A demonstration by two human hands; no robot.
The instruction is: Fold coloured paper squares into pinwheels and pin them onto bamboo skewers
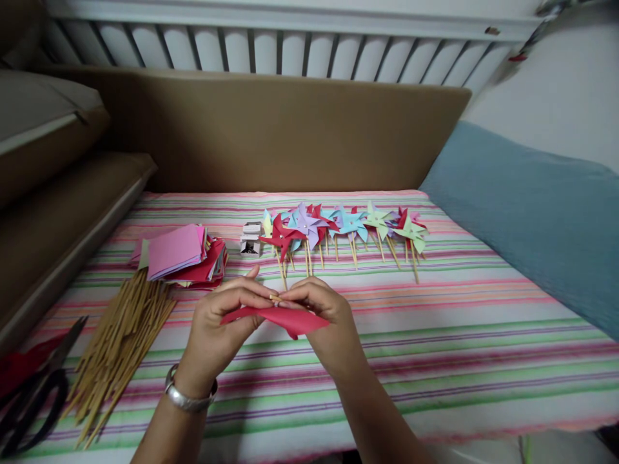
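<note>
A piece of red paper point(290, 318), bent and with a pointed lower edge, is held level between my hands above the striped cloth. My left hand point(217, 325), with a silver bangle on the wrist, is closed on its left side, thumb below and fingers above. On the other side my right hand point(329, 316) is closed on the paper, fingertips meeting those of the left. At the fingertips a small pale tip point(275, 298) shows, like the end of a wooden stick; the fingers hide most of it. Finished paper pinwheels point(307, 222) on sticks lie just beyond.
Left of my hands lie a stack of coloured paper point(174, 251), a bundle of thin wooden sticks point(120, 348) and black-handled scissors point(53, 380). A small box point(251, 238) stands near the pinwheels. Brown cushions point(72, 225) border the left, a brown board point(290, 135) the back, blue fabric point(522, 200) the right.
</note>
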